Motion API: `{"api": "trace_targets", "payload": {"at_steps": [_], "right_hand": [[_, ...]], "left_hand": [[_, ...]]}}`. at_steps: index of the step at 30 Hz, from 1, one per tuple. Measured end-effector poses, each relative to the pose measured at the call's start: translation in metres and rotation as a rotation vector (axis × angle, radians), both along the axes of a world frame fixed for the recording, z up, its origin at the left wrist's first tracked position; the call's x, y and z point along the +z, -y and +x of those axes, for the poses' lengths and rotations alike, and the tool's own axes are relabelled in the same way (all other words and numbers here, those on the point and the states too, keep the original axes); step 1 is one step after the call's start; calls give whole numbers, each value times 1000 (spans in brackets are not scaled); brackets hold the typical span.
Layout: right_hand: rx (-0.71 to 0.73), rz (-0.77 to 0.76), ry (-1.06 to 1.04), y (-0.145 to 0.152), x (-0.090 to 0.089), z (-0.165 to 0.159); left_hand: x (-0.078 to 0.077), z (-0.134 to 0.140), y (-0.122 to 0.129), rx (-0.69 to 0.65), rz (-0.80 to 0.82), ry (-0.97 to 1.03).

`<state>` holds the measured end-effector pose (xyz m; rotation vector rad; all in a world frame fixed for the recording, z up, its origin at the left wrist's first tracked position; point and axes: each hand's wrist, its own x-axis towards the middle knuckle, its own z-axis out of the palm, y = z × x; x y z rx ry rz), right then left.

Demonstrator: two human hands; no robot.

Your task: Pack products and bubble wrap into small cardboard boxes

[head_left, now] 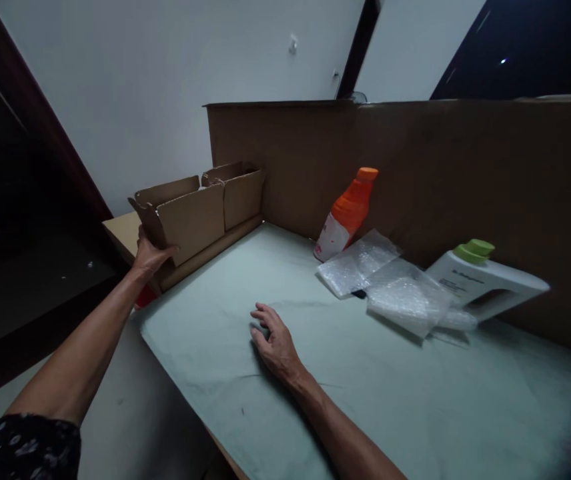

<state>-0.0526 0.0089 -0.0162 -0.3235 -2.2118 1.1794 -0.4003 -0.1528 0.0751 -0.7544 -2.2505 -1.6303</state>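
Note:
At the left, my left hand (151,257) grips the near end of an open cardboard box (193,223), with its thumb on the front side and its fingers at the end panel. What lies inside the box is mostly hidden by its walls. My right hand (276,343) rests on or just over the pale green tablecloth (215,320), fingers loosely curled and apart, holding nothing.
A second cardboard box (243,200) adjoins the first. Farther right stand an orange bottle (348,213) and a white jug with a green cap (485,277). Bubble wrap pouches (405,293) lie before them. A tall cardboard panel (415,153) borders the table's back.

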Motion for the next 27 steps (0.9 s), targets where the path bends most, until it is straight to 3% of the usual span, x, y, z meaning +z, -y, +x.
{"api": "trace_targets", "payload": {"at_steps": [3, 7, 9, 12, 16, 19, 21, 25, 27], "right_hand": [[0, 22, 24, 1, 3, 1], [11, 54, 51, 1, 7, 0], [9, 71, 53, 4, 10, -3], [5, 135, 80, 16, 14, -2], [63, 352, 169, 26, 22, 25], [87, 666, 283, 23, 27, 77], [45, 787, 347, 20, 28, 126], [-82, 783, 469, 6, 32, 238], [-261, 698, 537, -11, 45, 294]], "left_hand": [[-5, 25, -7, 45, -24, 56], [-35, 111, -7, 35, -87, 79], [-55, 162, -6, -62, -149, 107], [-77, 225, -1, -348, -330, 154], [-93, 259, 3, -466, -454, 90], [-105, 270, -12, -577, -529, -61], [-111, 285, -29, -674, -573, -161], [-106, 342, -76, -743, -707, -317], [-97, 373, -100, -749, -771, -392]]}}
